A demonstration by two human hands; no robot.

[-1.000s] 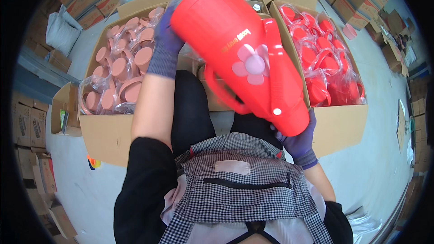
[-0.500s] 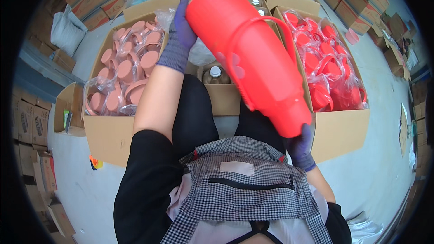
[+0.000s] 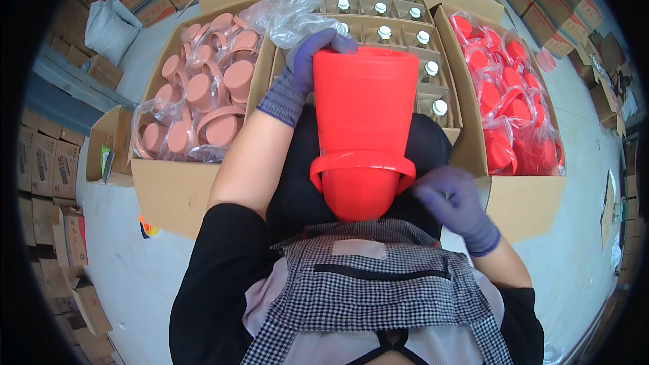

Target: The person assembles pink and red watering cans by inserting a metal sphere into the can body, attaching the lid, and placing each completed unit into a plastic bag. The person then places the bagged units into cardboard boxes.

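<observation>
Cardboard boxes ring you on a pale grey floor (image 3: 135,277), with stacks of flat cartons along the left edge and upper corners of the frame. Your left hand (image 3: 307,67), in a purple glove, is closed over the far rim of a red jug (image 3: 365,128) at centre frame; the jug stands on end above your lap, its wide end away from you and its handle (image 3: 362,165) curving across the near, narrower part. Your right hand (image 3: 453,199), gloved too, hangs just right of the jug's lower end, blurred, fingers loosely curled; you cannot tell whether it touches the jug. Left of the jug, a box (image 3: 169,196) holds bagged pink lids (image 3: 209,98). Behind it, a box of glass liners (image 3: 378,7) in dividers. At right, a box (image 3: 534,199) of bagged red parts (image 3: 507,101). Your checked apron (image 3: 365,297) fills the lower centre.
</observation>
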